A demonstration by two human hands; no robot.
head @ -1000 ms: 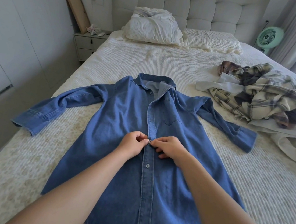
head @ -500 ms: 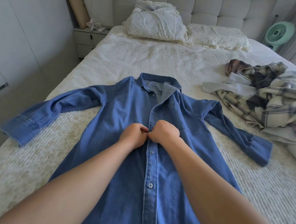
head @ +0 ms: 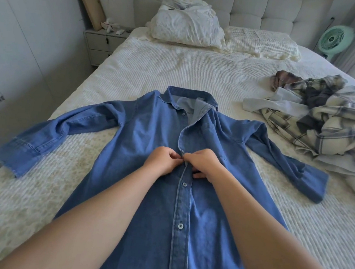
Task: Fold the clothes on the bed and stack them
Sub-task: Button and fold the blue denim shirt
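1. The denim shirt [head: 146,175] lies face up in the middle of the frame on the bed [head: 179,68], collar toward the top, sleeves spread to left and right, hem running off the bottom edge.
2. Both hands meet at the shirt's front placket, at about chest height, just above centre of the frame — the shirt lies directly under them.
3. The left hand [head: 161,162] has its fingers curled, its grip pinching the left edge of the placket.
4. The right hand [head: 202,164] is curled too, pinching the right edge; its fingertips touch those of the left hand.
5. Above the hands the placket gapes open up to the collar; below them it lies closed, with two buttons [head: 182,205] showing.
6. A heap of plaid clothes [head: 327,121] lies at the right of the frame, well apart from the hands, near the shirt's right sleeve.
7. Two pillows [head: 190,26] sit at the top, against the headboard — a green fan [head: 335,39] stands at upper right.
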